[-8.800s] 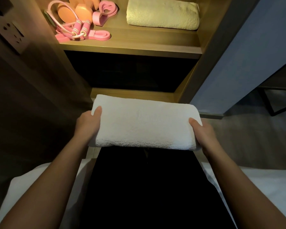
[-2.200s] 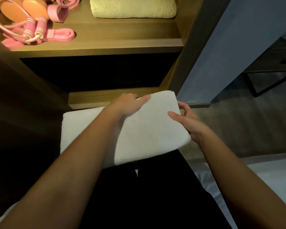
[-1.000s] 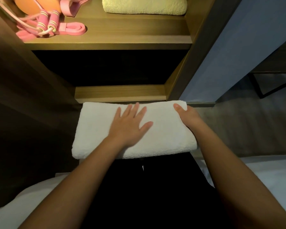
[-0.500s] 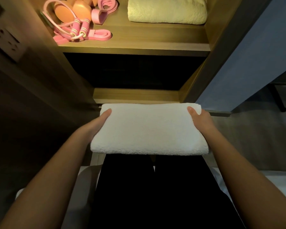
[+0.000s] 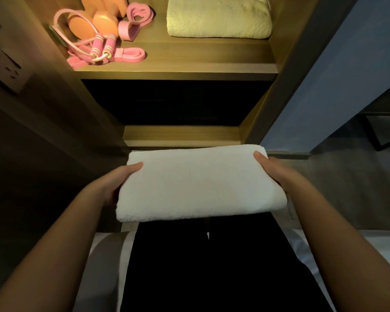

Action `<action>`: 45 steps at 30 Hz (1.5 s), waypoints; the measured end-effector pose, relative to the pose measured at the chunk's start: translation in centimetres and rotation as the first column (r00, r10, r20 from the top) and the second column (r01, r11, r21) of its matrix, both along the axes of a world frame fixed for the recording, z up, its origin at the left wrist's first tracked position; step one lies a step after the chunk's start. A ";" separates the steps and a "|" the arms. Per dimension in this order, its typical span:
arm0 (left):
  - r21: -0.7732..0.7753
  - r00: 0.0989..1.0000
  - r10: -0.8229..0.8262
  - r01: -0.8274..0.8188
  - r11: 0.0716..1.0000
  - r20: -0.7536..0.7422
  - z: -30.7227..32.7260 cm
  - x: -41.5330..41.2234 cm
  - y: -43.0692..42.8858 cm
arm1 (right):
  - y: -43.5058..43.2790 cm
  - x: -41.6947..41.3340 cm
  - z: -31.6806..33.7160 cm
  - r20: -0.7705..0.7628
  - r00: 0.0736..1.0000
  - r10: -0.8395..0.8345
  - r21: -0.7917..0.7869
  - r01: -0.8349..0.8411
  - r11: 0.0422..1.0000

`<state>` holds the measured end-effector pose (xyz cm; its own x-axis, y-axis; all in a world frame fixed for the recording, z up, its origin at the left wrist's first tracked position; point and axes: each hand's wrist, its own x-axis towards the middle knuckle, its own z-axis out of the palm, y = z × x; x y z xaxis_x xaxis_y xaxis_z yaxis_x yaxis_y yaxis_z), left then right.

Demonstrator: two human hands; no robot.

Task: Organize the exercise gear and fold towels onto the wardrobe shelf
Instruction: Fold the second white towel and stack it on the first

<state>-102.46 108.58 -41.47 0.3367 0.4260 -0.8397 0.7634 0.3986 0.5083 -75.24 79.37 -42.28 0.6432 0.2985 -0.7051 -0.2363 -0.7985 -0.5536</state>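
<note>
A folded white towel [image 5: 198, 183] is held flat over my lap, in front of the wardrobe. My left hand [image 5: 116, 180] grips its left end, thumb on top and fingers underneath. My right hand [image 5: 271, 171] grips its right end the same way. On the lit wardrobe shelf [image 5: 189, 68] above lie a folded pale yellow towel [image 5: 218, 18] on the right and pink gear on the left: a jump rope [image 5: 99, 47], resistance bands [image 5: 131, 56] and orange dumbbells [image 5: 99, 21].
A lower wooden shelf [image 5: 180, 134] sits just beyond the white towel, with a dark gap above it. A wall socket [image 5: 3, 66] is on the left panel. A blue-grey wall [image 5: 347, 75] stands to the right. White bedding [image 5: 106, 255] lies beneath me.
My left hand left the top of the towel and took its left end. Both hands now hold the towel by its ends, a little higher and squarer to the wardrobe.
</note>
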 end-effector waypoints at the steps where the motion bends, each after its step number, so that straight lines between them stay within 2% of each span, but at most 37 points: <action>1: -0.028 1.000 -0.014 0.014 1.000 -0.006 0.2 0.1 0.1 | -0.2 0.2 0.2 -0.098 0.995 0.004 -0.009 -0.005 1.000; 3: -0.052 1.000 -0.012 0.011 0.999 -0.012 0.5 0.7 0.0 | -0.5 0.5 0.4 -0.239 0.971 -0.010 0.009 0.013 1.000; 5: -0.027 1.000 0.011 -0.012 1.000 -0.029 1.1 2.2 -0.7 | -0.4 0.5 0.6 -0.247 0.969 -0.018 0.016 0.022 1.000; 7: 0.116 0.999 0.047 -0.046 0.992 -0.010 1.1 3.4 -1.2 | 0.1 0.2 0.5 -0.136 0.990 -0.045 0.019 0.048 0.999; 10: 0.428 0.999 0.025 -0.035 0.903 0.030 0.4 3.3 -1.5 | 0.2 -0.1 -0.1 0.038 0.994 -0.100 0.025 0.099 0.995; 13: 0.482 1.000 -0.022 0.021 0.876 -0.004 -0.3 2.3 -1.6 | -0.1 -0.9 -0.4 0.048 0.996 -0.078 0.013 0.077 0.997; 15: 0.523 0.989 -0.079 0.131 0.842 -0.122 -0.3 2.2 -1.8 | 0.2 -1.2 0.0 0.129 0.992 -0.008 -0.036 0.013 0.999; 16: 0.593 0.970 -0.124 0.226 0.773 -0.208 0.0 2.4 -2.0 | 0.5 -1.2 0.3 0.209 0.976 0.059 -0.096 -0.039 0.995; 17: 0.676 0.945 -0.168 0.318 0.665 -0.280 0.3 2.7 -2.1 | 0.9 -1.2 0.7 0.316 0.936 0.155 -0.180 -0.101 0.978; 19: 0.815 0.899 -0.289 0.425 0.394 -0.329 0.9 3.6 -3.1 | 2.2 -2.1 1.4 0.535 0.763 0.363 -0.304 -0.226 0.925; 20: 0.849 0.868 -0.370 0.446 0.285 -0.331 1.4 4.4 -4.2 | 3.2 -2.9 1.6 0.596 0.666 0.448 -0.322 -0.313 0.894; 21: 0.856 0.824 -0.455 0.470 0.215 -0.338 1.7 5.4 -5.5 | 4.3 -3.9 1.7 0.606 0.589 0.535 -0.338 -0.418 0.843; 24: 0.808 0.659 -0.644 0.580 0.105 -0.389 1.7 7.7 -10.0 | 6.0 -6.5 0.7 0.493 0.452 0.743 -0.419 -0.625 0.658; 26: 0.751 0.544 -0.698 0.660 0.013 -0.466 0.6 7.6 -11.9 | 5.3 -6.9 -0.2 0.486 0.436 0.757 -0.437 -0.629 0.643; 28: 0.720 0.491 -0.695 0.692 -0.057 -0.526 -0.3 6.8 -12.1 | 4.1 -6.8 -0.8 0.522 0.426 0.739 -0.450 -0.598 0.663; 34: 0.722 0.531 -0.634 0.689 -0.062 -0.562 -1.1 5.0 -11.2 | 2.6 -6.9 -1.5 0.539 0.448 0.713 -0.462 -0.550 0.695; 40: 0.743 0.642 -0.560 0.666 0.069 -0.523 -1.7 3.7 -10.4 | 1.6 -7.0 -1.4 0.525 0.513 0.679 -0.462 -0.499 0.734; 45: 0.756 0.701 -0.519 0.637 0.148 -0.489 -1.7 2.3 -10.1 | 0.2 -7.2 -0.7 0.498 0.616 0.610 -0.403 -0.459 0.792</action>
<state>-100.18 98.52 -43.20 0.7762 0.5954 -0.2074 0.6266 -0.7651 0.1486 -82.39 79.53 -43.02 0.7109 0.6148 -0.3415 0.5752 -0.7877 -0.2207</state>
